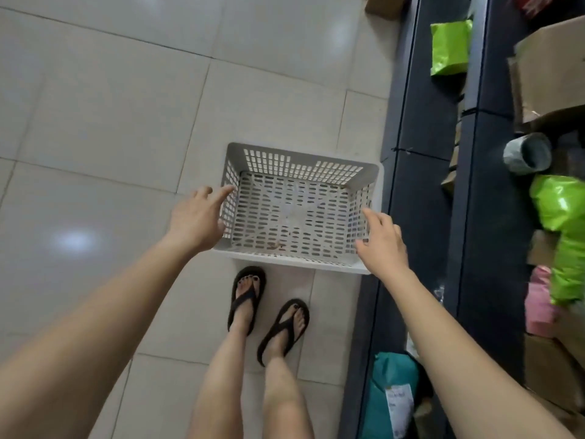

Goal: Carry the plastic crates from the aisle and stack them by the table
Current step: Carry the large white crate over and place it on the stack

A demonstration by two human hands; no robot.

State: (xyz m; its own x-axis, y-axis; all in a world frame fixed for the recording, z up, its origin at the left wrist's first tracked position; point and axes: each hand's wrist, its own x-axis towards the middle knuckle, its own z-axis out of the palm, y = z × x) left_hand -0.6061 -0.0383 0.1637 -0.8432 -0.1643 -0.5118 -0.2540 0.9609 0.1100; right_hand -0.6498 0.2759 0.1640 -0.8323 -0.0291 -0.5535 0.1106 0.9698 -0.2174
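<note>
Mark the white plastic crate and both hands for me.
white plastic crate (pixel 285 258): head view, on its near rim.
left hand (pixel 193 217): head view, on the back of the hand.
right hand (pixel 383 242): head view, on the back of the hand.

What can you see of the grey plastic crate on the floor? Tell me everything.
The crate is pale grey slotted plastic, rectangular, with a solid rim, upright and empty. It sits on the tiled floor beside the dark shelving, just ahead of the person's feet. The left hand and right hand reach open to its short sides; contact is unclear.
</note>
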